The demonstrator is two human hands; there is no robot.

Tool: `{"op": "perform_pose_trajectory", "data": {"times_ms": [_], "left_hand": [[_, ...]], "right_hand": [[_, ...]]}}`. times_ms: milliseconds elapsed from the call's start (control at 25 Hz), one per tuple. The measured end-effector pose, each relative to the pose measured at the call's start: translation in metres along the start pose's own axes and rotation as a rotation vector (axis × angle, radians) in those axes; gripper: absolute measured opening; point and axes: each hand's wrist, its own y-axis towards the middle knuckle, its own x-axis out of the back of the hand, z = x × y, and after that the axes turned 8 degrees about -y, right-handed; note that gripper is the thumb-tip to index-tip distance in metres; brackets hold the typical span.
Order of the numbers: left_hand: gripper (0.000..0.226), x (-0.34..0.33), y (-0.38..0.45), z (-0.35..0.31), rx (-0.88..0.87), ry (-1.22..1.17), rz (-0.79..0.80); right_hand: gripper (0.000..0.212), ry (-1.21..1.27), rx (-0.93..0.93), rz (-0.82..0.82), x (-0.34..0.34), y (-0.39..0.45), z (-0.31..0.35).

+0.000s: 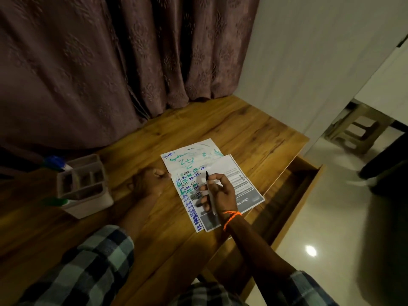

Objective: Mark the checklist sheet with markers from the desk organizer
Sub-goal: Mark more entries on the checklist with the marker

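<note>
The checklist sheet (231, 171) lies on the wooden desk (167, 235), overlapping a second scribbled paper (192, 155) under it. My right hand (220, 192) grips a black marker (209, 195) with its tip down on the checklist's marked rows. To the left of the papers my left hand (150, 182) rests on the desk as a loose fist, its fingertips at the paper's edge. The beige desk organizer (85, 186) stands further left, with a blue-capped marker (57, 162) behind it and a green-capped marker (57, 202) at its front.
An open wooden drawer (293, 195) juts out at the desk's right side. A dark curtain (110, 62) hangs behind the desk. A plastic stool (357, 129) stands on the tiled floor at right, near a dark shape at the frame's right edge.
</note>
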Motion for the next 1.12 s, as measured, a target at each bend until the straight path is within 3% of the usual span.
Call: {"op": "perform_pose_trajectory", "data": {"times_ms": [80,160,280,440,520,640,1120], "left_hand": [[0.038,-0.001,-0.009,0.002,-0.103,0.1,-0.079],[0.053,-0.001,-0.028,-0.003,-0.317,0.193,-0.128],[0.074,-0.005,-0.035,0.003,-0.52,0.284,-0.069],[0.089,-0.007,-0.014,0.027,-0.486,0.345,-0.023],[0.094,-0.008,-0.009,0.029,-0.464,0.349,-0.032],[0.097,-0.009,-0.006,0.028,-0.438,0.322,-0.026],[0.087,-0.013,-0.003,0.03,-0.476,0.353,-0.085]], "right_hand": [[0.022,0.141,-0.003,0.033,0.002,0.0,0.006],[0.029,0.271,0.002,0.076,0.005,0.007,0.011],[0.031,0.22,0.08,0.045,0.01,0.019,0.015],[0.015,-0.088,0.229,-0.109,0.007,0.035,0.012],[0.021,-0.279,0.296,-0.181,0.004,0.046,0.005],[0.007,-0.464,0.282,-0.204,0.002,0.06,-0.004],[0.009,-0.571,0.249,-0.243,0.005,0.07,-0.016]]}}
